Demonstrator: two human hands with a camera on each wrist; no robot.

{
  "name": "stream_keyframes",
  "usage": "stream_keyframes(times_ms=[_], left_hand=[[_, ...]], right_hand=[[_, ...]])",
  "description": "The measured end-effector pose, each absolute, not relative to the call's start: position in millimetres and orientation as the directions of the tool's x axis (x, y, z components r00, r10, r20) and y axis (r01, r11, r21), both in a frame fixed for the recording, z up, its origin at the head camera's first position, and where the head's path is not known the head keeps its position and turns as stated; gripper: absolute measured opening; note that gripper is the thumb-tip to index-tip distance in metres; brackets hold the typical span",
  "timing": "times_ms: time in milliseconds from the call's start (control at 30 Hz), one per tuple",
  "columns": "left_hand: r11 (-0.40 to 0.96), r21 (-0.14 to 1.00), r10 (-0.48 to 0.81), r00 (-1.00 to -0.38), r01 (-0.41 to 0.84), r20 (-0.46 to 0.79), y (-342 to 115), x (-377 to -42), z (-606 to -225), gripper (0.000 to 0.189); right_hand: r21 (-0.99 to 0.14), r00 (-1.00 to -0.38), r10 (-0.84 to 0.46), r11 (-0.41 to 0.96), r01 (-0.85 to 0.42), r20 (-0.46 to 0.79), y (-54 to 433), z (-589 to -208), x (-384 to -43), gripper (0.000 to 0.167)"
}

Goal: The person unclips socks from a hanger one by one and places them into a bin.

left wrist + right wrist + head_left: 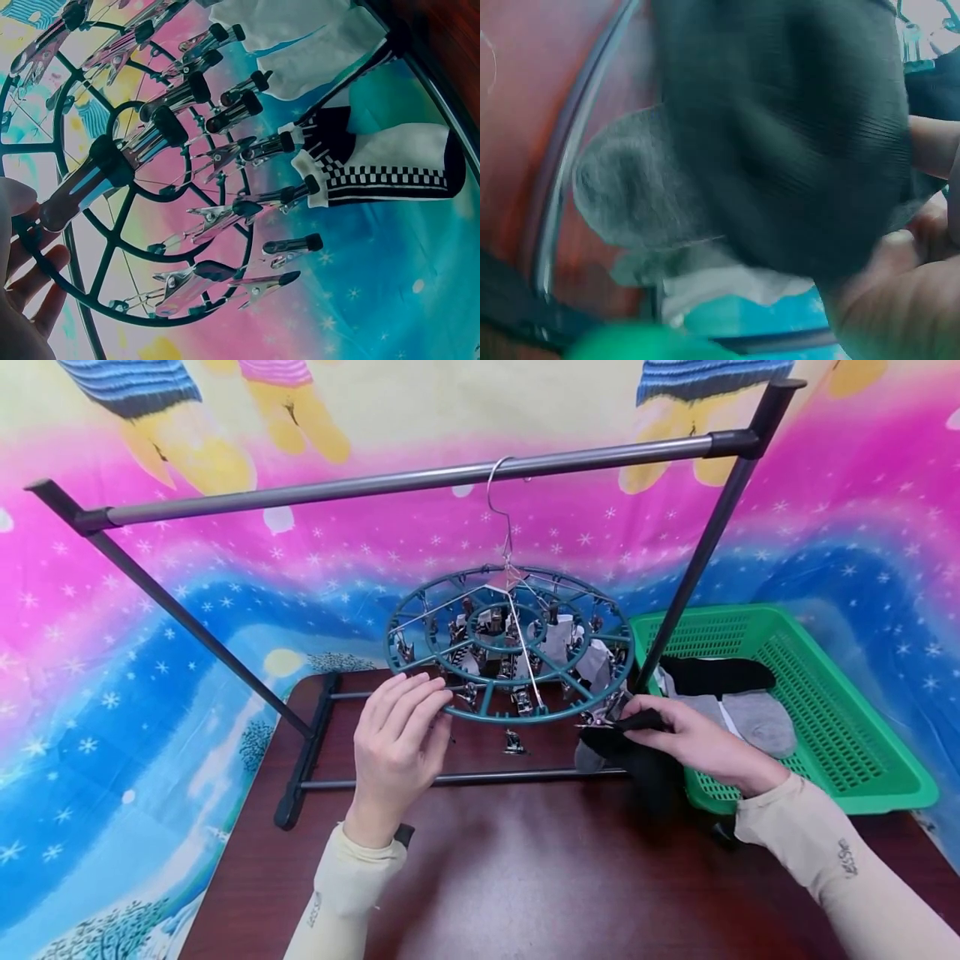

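A round green drying hanger (483, 697) with many metal clips (176, 131) hangs by its hook from a rack bar (315, 489). My left hand (401, 747) holds its near left rim, fingers on one side and thumb on the other. At the near right rim, my right hand (686, 735) pinches a black sock (648, 768), which looks blurred in the right wrist view. Beside that sock, a grey sock toe (641, 180) shows. Pale socks (315, 64) and a checkered black-and-white sock (397, 161) hang from other clips.
Right of the rack stands a green plastic basket (862, 760) holding black socks (716, 675) and grey socks (757, 718). The rack's right post (701, 560) rises beside it. Under everything lies a dark red-brown table (525, 877), with a patterned cloth (150, 677) behind.
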State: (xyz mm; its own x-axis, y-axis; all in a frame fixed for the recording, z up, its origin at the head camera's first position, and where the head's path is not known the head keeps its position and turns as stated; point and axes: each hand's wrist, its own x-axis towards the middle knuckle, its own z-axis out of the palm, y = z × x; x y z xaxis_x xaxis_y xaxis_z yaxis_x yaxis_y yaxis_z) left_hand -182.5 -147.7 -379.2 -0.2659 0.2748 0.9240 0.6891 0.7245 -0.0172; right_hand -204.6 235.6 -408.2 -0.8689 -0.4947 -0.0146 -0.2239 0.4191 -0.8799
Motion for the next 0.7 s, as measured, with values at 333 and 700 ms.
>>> stream_keyframes(times_ms=[333,700], left_hand=[[0.705,-0.173,0.307,-0.075,0.688,0.949,-132.1,-181.3,-385.5,0.029],[0.358,-0.353,0.646,0.043,0.864,0.762,-60.8,-156.4,-424.6,0.033]], right_hand=[[-0.840,-0.867,-0.499,0.472,-0.267,-0.005,241.8,-410.3,-211.7,0.012],[-0.817,-0.857,-0.515,0.484,-0.314,0.024,240.7,-410.4,-211.6,0.007]])
